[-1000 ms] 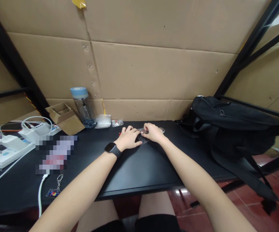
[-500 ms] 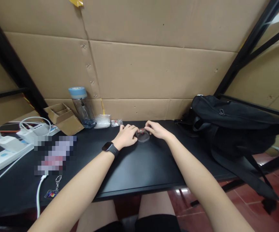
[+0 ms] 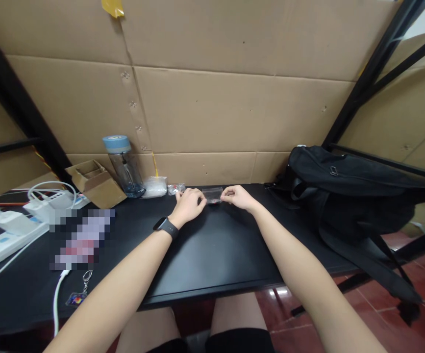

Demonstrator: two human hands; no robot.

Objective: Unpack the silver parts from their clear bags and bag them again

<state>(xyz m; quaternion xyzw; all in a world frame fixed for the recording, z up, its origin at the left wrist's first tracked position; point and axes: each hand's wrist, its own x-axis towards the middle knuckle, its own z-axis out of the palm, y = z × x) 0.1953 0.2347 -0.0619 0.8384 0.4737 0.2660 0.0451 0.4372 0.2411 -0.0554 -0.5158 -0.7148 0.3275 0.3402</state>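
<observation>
A small clear plastic bag (image 3: 212, 194) with something small and red near its lower edge lies between my hands, toward the back of the black table (image 3: 212, 250). My left hand (image 3: 190, 204), with a dark watch at the wrist, pinches the bag's left side. At the right side, the fingertips of my right hand (image 3: 236, 197) are closed on the bag. Just left of my left hand lies another small clear packet (image 3: 176, 189) with a bit of red in it. Next to that packet is a stack of clear plastic bags (image 3: 154, 187).
A blue-lidded bottle (image 3: 126, 169) and an open cardboard box (image 3: 96, 182) stand at back left. Nearer are a power strip (image 3: 17, 240), a white cable (image 3: 57, 294) and a keychain (image 3: 76, 298). A black backpack (image 3: 348, 191) fills the right side. Cardboard (image 3: 212, 108) walls the back.
The bag has turned over: it lay toward me from my fingers and now extends away toward the back wall. Both hands still grip its sides. The view has shifted slightly.
</observation>
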